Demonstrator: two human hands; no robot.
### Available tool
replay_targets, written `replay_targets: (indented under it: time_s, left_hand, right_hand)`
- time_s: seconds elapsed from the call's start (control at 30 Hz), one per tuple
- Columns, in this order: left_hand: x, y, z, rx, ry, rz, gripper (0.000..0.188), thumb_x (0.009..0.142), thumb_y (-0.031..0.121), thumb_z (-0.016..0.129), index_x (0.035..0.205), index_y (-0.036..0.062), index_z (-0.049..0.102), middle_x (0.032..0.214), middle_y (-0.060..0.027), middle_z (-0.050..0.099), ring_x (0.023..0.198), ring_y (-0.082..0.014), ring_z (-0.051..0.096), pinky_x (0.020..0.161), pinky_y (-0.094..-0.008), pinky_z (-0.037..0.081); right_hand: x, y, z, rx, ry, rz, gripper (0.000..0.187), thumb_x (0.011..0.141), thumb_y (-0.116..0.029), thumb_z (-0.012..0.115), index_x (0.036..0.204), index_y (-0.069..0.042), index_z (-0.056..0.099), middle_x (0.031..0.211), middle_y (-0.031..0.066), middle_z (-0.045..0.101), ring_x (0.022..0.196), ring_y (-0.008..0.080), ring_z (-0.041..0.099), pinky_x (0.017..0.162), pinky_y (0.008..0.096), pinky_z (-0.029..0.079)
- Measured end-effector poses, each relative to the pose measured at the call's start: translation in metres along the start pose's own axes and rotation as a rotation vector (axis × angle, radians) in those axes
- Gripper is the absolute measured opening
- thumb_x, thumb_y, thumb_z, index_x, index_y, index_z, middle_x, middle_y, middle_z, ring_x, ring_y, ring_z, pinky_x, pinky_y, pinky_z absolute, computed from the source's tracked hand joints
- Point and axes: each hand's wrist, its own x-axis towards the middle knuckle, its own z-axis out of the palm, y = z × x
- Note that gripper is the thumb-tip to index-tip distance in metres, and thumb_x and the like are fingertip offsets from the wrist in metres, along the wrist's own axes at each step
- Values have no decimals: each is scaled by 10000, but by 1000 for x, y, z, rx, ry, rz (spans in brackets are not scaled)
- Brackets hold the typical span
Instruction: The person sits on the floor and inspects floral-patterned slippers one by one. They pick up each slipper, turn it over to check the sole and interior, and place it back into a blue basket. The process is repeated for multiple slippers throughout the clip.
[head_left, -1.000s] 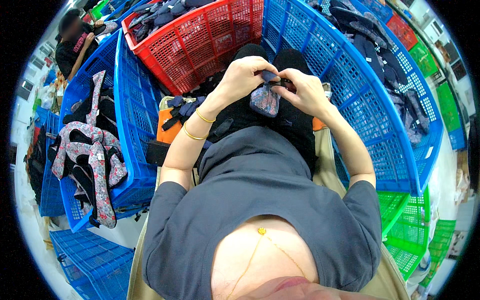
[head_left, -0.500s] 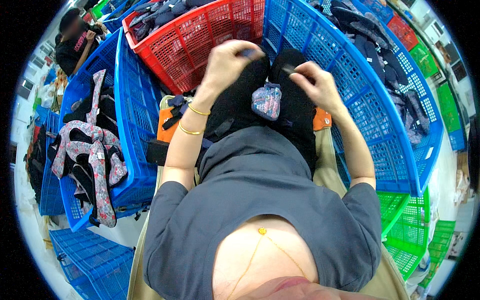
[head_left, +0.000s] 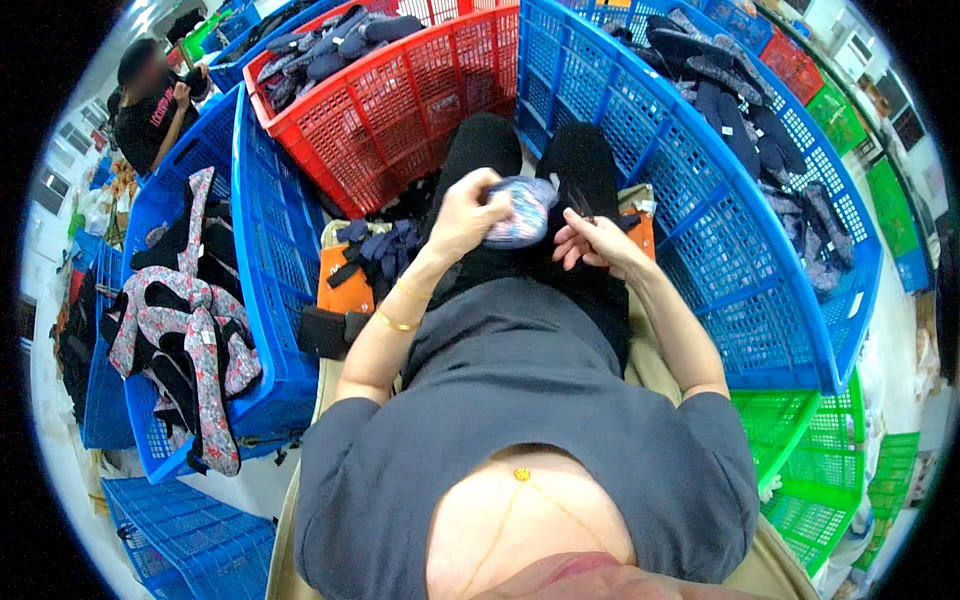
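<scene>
Above my lap, my left hand (head_left: 468, 215) grips a small padded fabric piece (head_left: 523, 212), patterned in blue, pink and white and smeared by motion. Just right of it is my right hand (head_left: 590, 240), its thumb and index finger closed and the other fingers loosely curled. A small dark slender tool (head_left: 578, 203) shows at those fingertips, too blurred to name its kind. The tool and the fabric piece are close together; a gap seems to lie between them. Both hands are over my black-clad thighs.
A red crate (head_left: 400, 110) of dark padded pieces stands ahead. Blue crates rise close on the left (head_left: 262, 215) and right (head_left: 690, 190), holding floral and dark fabric pieces. Dark strips (head_left: 385, 250) lie by my left thigh. Another person (head_left: 150, 115) stands far left.
The patterned fabric piece was on my lap and is now in my left hand. Both hands have come lower and nearer my body, and the right hand has moved slightly left.
</scene>
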Motion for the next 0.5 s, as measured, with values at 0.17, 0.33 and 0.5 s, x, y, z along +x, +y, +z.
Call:
replay_targets:
  time_s: [0.17, 0.33, 0.5]
  left_hand:
    - [-14, 4, 4, -872, 97, -63, 72, 914, 91, 584, 891, 86, 515, 809, -3, 608, 676, -54, 584, 626, -210, 508]
    - [-26, -39, 29, -895, -119, -278, 86, 928, 108, 589, 991, 71, 543, 967, -17, 625, 853, -96, 619, 765, -233, 522]
    - [-16, -19, 12, -669, -221, -194, 504, 990, 383, 486, 1350, 34, 433, 1292, -87, 541, 1194, -161, 516, 977, -315, 433]
  right_hand:
    - [-6, -29, 39, 353, 1, -519, 498, 972, -493, 464, 1122, -29, 564, 970, 118, 690, 488, 60, 514, 353, 176, 233]
    - [-13, -49, 37, 475, 214, -701, 270, 848, -225, 726, 1007, -34, 620, 923, 74, 675, 599, 80, 567, 484, 204, 421]
    - [-23, -46, 48, 141, 317, -802, 372, 824, -114, 741, 1131, 28, 585, 1026, 90, 674, 886, 149, 646, 798, 292, 528]
